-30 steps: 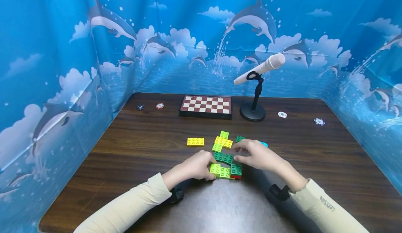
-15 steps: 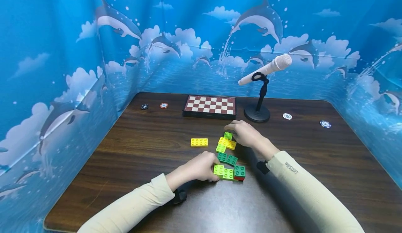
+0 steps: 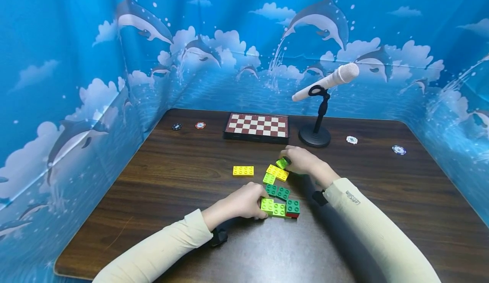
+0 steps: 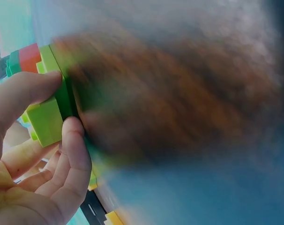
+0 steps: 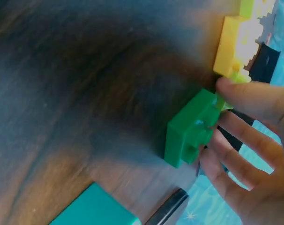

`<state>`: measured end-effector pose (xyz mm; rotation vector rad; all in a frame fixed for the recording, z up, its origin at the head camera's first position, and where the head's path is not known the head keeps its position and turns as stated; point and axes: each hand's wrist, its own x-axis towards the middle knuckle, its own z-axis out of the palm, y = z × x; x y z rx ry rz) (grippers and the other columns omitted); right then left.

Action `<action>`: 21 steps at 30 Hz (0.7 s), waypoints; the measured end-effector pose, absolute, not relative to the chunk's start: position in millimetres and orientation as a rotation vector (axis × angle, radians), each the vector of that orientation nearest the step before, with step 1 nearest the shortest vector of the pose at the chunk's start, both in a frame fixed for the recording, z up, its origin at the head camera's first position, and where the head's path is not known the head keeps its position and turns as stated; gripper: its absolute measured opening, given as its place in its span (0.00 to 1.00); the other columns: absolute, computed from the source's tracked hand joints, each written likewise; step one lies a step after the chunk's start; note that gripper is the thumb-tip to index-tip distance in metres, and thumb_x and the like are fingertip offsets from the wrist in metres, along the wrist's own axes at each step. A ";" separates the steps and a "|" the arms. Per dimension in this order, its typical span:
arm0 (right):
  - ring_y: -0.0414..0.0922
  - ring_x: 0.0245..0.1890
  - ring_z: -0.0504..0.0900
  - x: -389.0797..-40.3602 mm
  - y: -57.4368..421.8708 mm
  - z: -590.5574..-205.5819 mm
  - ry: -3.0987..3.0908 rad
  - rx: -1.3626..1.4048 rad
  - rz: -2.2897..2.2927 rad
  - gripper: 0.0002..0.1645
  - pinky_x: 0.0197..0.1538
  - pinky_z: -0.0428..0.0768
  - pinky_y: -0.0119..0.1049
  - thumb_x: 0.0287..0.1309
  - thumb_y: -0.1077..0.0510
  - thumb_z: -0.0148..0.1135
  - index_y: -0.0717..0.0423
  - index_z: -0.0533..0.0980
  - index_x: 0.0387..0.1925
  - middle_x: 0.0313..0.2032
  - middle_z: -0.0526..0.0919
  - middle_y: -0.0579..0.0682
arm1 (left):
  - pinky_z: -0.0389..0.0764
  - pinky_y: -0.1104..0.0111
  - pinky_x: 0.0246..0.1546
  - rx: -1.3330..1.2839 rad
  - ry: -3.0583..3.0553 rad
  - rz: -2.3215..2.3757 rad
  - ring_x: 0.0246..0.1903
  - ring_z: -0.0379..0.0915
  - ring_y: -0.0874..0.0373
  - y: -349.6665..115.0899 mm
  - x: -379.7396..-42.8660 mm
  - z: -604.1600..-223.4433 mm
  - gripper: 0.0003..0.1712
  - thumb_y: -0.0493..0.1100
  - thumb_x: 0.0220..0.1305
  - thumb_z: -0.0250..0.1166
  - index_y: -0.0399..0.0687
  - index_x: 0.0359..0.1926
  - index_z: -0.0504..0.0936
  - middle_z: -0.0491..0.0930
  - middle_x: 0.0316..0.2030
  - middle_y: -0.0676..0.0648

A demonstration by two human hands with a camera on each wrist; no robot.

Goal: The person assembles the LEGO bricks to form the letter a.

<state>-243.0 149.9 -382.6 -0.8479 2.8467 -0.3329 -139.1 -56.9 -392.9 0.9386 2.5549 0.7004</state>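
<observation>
Arms (image 3: 153, 245) outstretched, left fingers (image 4: 78, 145) pinch bricks (image 4: 47, 123).

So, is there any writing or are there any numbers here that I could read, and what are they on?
"Lets...": my best reading of the dark print on the right sleeve; the rest is too small.
Black chip, red chip, white chip, blue chip: markings too small to read.
I can read nothing else.
</observation>
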 end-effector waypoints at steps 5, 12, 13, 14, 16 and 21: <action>0.46 0.38 0.74 -235.6 157.1 -372.9 2.859 -0.802 -0.441 0.24 0.40 0.74 0.40 0.50 0.58 0.65 0.59 0.74 0.50 0.44 0.76 0.53 | 0.68 0.75 0.12 0.941 2.553 0.698 0.10 0.68 0.68 -55.6 -139.4 -392.6 0.09 0.40 0.46 0.71 0.46 0.31 0.82 0.74 0.15 0.56; 0.45 0.38 0.75 -218.7 167.1 -362.5 2.868 -0.829 -0.547 0.22 0.40 0.74 0.40 0.49 0.52 0.65 0.56 0.76 0.47 0.43 0.78 0.50 | 0.66 0.75 0.12 0.936 2.560 0.697 0.11 0.66 0.67 -56.1 -140.8 -391.7 0.11 0.41 0.46 0.71 0.45 0.34 0.82 0.74 0.18 0.55; 0.46 0.38 0.75 -215.9 168.6 -361.9 2.870 -0.835 -0.567 0.22 0.40 0.74 0.40 0.49 0.52 0.65 0.56 0.76 0.47 0.43 0.78 0.50 | 0.66 0.75 0.12 0.936 2.559 0.699 0.11 0.66 0.67 -56.1 -140.9 -391.8 0.12 0.41 0.46 0.71 0.45 0.34 0.82 0.74 0.18 0.55; 0.45 0.39 0.75 -213.0 170.3 -361.6 2.875 -0.839 -0.583 0.22 0.41 0.74 0.40 0.49 0.52 0.65 0.55 0.76 0.47 0.44 0.78 0.50 | 0.66 0.75 0.12 0.936 2.559 0.699 0.11 0.66 0.67 -56.0 -141.1 -391.9 0.12 0.41 0.46 0.71 0.45 0.34 0.82 0.74 0.18 0.55; 0.46 0.40 0.76 -207.2 173.6 -361.1 2.882 -0.851 -0.614 0.22 0.42 0.75 0.40 0.48 0.51 0.66 0.54 0.76 0.46 0.44 0.78 0.49 | 0.66 0.75 0.12 0.937 2.563 0.697 0.11 0.65 0.67 -55.5 -141.6 -392.3 0.11 0.42 0.46 0.71 0.45 0.33 0.82 0.74 0.18 0.55; 0.45 0.36 0.76 -190.0 180.2 -360.7 2.890 -0.900 -0.666 0.21 0.36 0.75 0.36 0.46 0.51 0.67 0.51 0.78 0.44 0.41 0.78 0.46 | 0.66 0.75 0.12 0.927 2.570 0.682 0.11 0.65 0.67 -53.8 -142.8 -393.8 0.10 0.42 0.46 0.71 0.47 0.31 0.82 0.74 0.18 0.56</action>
